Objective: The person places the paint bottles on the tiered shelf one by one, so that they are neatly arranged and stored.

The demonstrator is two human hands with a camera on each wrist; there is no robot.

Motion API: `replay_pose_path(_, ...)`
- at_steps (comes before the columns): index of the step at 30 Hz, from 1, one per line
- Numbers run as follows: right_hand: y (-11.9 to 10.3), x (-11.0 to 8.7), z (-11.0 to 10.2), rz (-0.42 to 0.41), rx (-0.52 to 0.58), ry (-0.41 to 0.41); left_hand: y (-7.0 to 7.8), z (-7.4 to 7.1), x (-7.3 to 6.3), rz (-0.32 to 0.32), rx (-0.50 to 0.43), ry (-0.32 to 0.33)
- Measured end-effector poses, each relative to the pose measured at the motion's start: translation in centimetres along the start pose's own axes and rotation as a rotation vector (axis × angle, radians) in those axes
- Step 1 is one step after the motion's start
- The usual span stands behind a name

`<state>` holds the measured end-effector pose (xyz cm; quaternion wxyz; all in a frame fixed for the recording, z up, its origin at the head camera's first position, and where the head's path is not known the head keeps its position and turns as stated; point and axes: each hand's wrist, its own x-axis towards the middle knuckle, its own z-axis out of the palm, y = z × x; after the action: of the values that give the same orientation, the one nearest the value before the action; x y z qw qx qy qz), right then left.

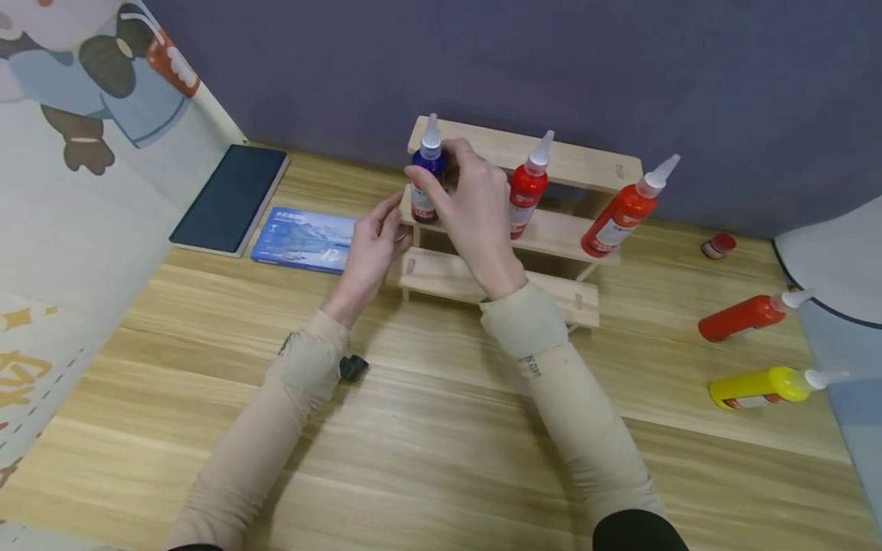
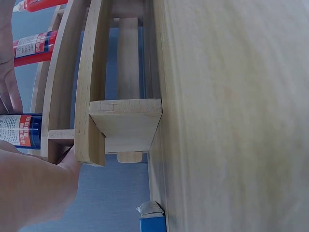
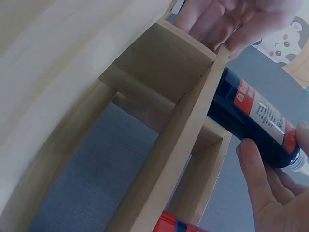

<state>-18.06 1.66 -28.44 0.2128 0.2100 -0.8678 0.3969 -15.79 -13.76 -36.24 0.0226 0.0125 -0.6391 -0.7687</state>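
Note:
A tiered wooden rack (image 1: 579,162) stands against the dark back panel. On the left end of its middle shelf is an upright dark blue squeeze bottle (image 1: 422,205) with a white nozzle. My right hand (image 1: 478,214) holds that bottle, thumb in front and fingers behind its upper part. At the shelf's left end my left hand (image 1: 372,249) grips the wood between thumb and fingers, as the right wrist view also shows. Farther right on this shelf stand a red bottle (image 1: 525,200), partly behind my right hand, and another red bottle (image 1: 615,223).
On the right lie a red bottle (image 1: 740,317), a yellow bottle (image 1: 758,388) and a small red jar (image 1: 719,245). A blue box (image 1: 303,239) and a dark notebook (image 1: 230,199) lie to the left. A small black object (image 1: 354,368) sits near my left sleeve.

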Motion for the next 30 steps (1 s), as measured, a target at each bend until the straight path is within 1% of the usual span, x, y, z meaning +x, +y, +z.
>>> replay_pose_path(6,0.2,0.1,0.1,0.008,-0.013,0.013,0.1,0.1,0.0,0.007,-0.004,-0.006)
replay_pose_path(11,0.1,0.2,0.2,0.033,-0.016,-0.017,0.1,0.0,-0.1,-0.003,0.0,-0.002)
replay_pose_path(16,0.1,0.0,0.1,0.039,-0.025,-0.038,0.0,0.0,-0.1,-0.006,0.003,-0.002)
replay_pose_path(21,0.1,-0.3,-0.6,0.06,-0.041,-0.058,0.0,0.0,-0.1,0.006,0.01,-0.003)
replay_pose_path(26,0.1,-1.1,-1.6,0.094,-0.02,-0.079,0.0,0.1,-0.1,0.014,0.004,-0.001)
replay_pose_path(30,0.2,-2.1,-2.5,0.086,0.005,-0.07,0.0,0.1,-0.1,0.004,0.015,0.008)
